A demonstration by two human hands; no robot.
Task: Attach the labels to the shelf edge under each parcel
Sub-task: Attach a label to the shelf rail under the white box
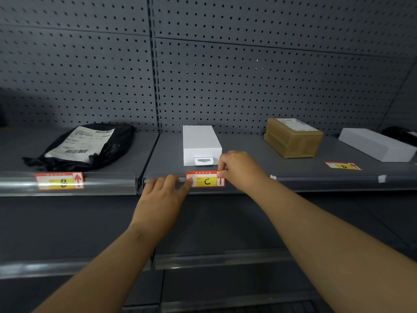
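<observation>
Below the white box (200, 143) — label C (206, 181), pinched by right hand (239, 170), left hand (162, 193) flat against it.

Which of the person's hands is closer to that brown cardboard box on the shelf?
Right. The right hand pinches the C label's right end, left of and in front of the brown box; the left hand sits farther left, at the label's other end.

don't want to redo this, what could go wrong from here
1. The right hand pinches one corner of the C label, the left hand presses its other end: it may set crooked.
2. The D label lies on the shelf before the brown box, not on the edge: it could slide off.
</observation>
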